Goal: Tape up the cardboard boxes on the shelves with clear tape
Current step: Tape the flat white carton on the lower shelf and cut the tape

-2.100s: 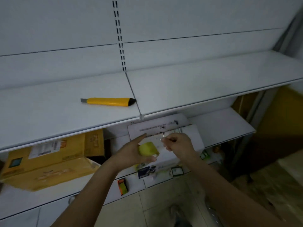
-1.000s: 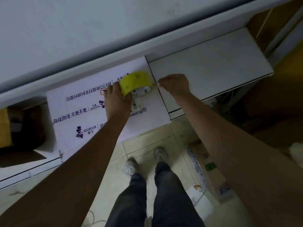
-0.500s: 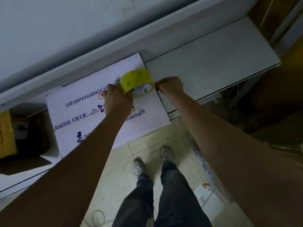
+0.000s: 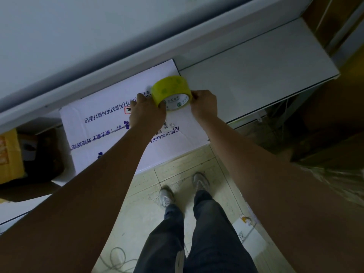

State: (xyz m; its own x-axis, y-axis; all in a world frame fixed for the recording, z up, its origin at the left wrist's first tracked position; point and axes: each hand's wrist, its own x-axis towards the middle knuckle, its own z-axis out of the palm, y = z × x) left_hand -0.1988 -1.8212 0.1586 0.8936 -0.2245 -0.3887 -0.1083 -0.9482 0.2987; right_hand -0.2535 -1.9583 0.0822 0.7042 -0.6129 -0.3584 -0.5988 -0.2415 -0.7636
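The left hand (image 4: 146,113) curls its fingers round the left side of the tape roll (image 4: 171,92), holding it upright on its edge against the top of the white cardboard box (image 4: 102,123). The right hand (image 4: 204,105) is closed at the roll's right rim, fingertips pinched there; whether a tape end lies between them cannot be told. The box, printed with purple lettering, sits on the lower shelf (image 4: 256,75) under the edge of the upper shelf (image 4: 98,46), and the roll stands near its far right corner. A yellow box (image 4: 8,154) lies to the left. The person's shoes stand on the tiled floor (image 4: 149,203) below.
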